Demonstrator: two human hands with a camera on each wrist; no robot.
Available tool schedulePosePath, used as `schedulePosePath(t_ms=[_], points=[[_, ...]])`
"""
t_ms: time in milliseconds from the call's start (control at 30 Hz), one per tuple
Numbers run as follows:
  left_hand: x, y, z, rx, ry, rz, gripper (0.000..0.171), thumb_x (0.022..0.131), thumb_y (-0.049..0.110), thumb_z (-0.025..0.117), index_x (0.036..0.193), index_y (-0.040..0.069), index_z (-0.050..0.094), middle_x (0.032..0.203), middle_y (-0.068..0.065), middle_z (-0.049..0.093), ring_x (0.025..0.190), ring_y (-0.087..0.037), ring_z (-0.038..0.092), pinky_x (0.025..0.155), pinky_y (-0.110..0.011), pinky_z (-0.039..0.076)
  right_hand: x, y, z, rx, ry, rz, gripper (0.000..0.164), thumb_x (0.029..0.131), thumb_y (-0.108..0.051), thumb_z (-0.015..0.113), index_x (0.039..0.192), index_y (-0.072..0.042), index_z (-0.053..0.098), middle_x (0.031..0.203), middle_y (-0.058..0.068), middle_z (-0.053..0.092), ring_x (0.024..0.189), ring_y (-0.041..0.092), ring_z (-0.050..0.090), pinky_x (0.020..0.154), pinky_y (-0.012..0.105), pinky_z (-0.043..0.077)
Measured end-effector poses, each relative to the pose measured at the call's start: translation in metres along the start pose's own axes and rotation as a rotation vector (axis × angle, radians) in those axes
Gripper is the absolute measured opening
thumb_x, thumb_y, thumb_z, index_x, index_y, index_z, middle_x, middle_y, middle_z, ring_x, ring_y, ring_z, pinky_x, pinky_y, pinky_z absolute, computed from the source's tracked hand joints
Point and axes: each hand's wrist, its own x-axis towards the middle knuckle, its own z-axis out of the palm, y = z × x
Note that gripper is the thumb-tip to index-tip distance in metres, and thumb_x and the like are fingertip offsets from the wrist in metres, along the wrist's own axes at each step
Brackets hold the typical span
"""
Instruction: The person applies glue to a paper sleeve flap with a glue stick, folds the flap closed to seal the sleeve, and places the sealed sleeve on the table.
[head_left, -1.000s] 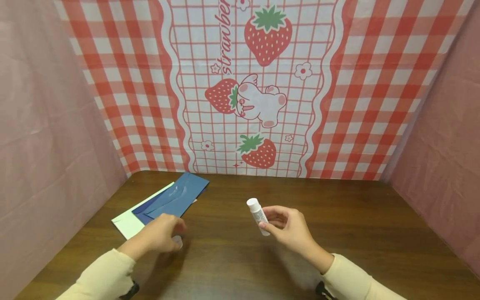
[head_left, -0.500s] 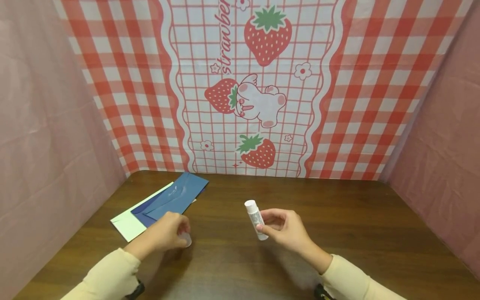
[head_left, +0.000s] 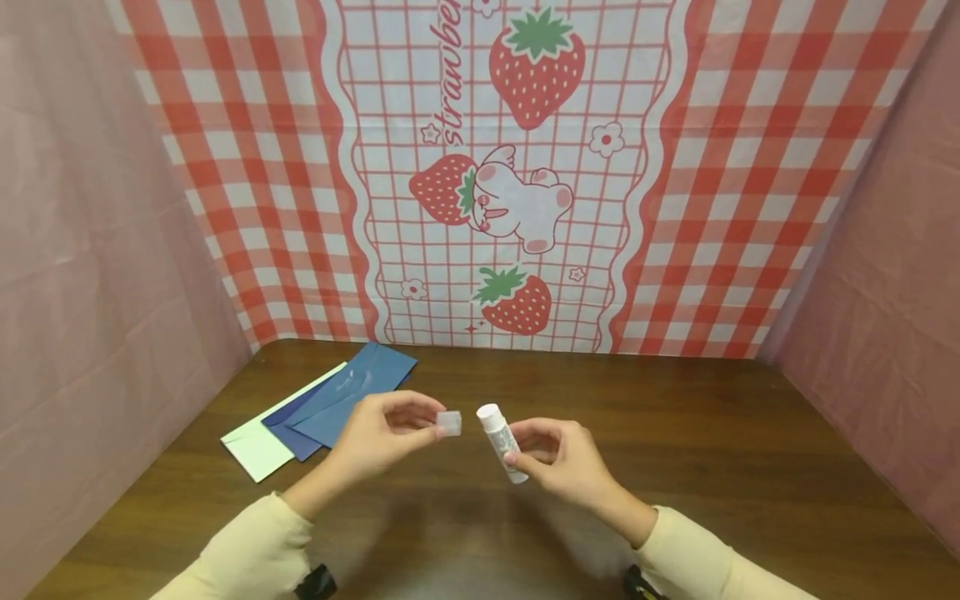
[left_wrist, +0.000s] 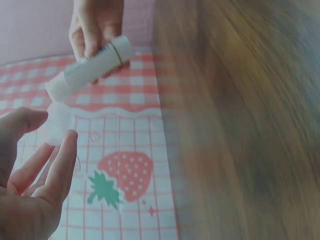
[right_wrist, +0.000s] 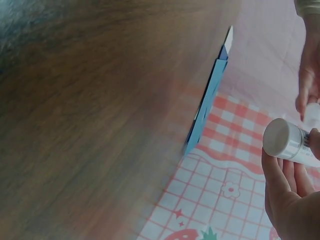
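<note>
My left hand (head_left: 381, 435) pinches a small translucent cap (head_left: 449, 423) between thumb and fingers, above the table. Just to its right, my right hand (head_left: 576, 460) grips a white glue stick (head_left: 504, 450) with printing on its side. The glue stick leans, its uncapped white top end up and toward the left. A small gap separates cap and stick in the head view. From the left wrist, the cap (left_wrist: 56, 125) appears close below the end of the glue stick (left_wrist: 90, 70). In the right wrist view the glue stick's round end (right_wrist: 278, 138) faces the camera.
Behind my left hand lie overlapping envelopes on the brown wooden table (head_left: 675, 433): a blue one (head_left: 360, 392) on top, a darker blue one (head_left: 300, 429) and a pale green one (head_left: 258, 450). A strawberry-print cloth (head_left: 517, 200) hangs behind the table, with pink cloth at both sides.
My left hand has risen and moved right with the cap, from beside the envelopes to near the glue stick. The right hand has shifted slightly left with the stick.
</note>
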Motion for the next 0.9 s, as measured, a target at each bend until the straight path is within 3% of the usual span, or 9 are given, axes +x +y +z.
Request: schedulePosePath(t_ms=[500, 900], points=[[0.005, 0.014, 0.018, -0.108, -0.017, 0.057, 0.026, 0.079, 0.005, 0.075, 0.103, -0.003, 0.068, 0.099, -0.023, 0.072, 0.083, -0.006, 0.069, 0.079, -0.025, 0.058, -0.003, -0.001, 0.005, -0.204, 0.071, -0.137, 0.025, 0.077, -0.006, 0.078, 0.099, 0.002, 0.069, 0.094, 0.015, 0.073, 0.081, 0.013, 0.072, 0.073, 0.019, 0.058], [0.012, 0.017, 0.02, -0.017, 0.015, 0.107, 0.023, 0.079, 0.005, 0.075, 0.1, -0.002, 0.07, 0.095, -0.019, 0.073, 0.082, -0.011, 0.07, 0.072, -0.021, 0.058, -0.004, -0.004, 0.005, -0.264, 0.091, -0.217, 0.023, 0.074, -0.006, 0.08, 0.094, -0.002, 0.072, 0.086, 0.009, 0.073, 0.072, 0.005, 0.067, 0.064, 0.02, 0.058]])
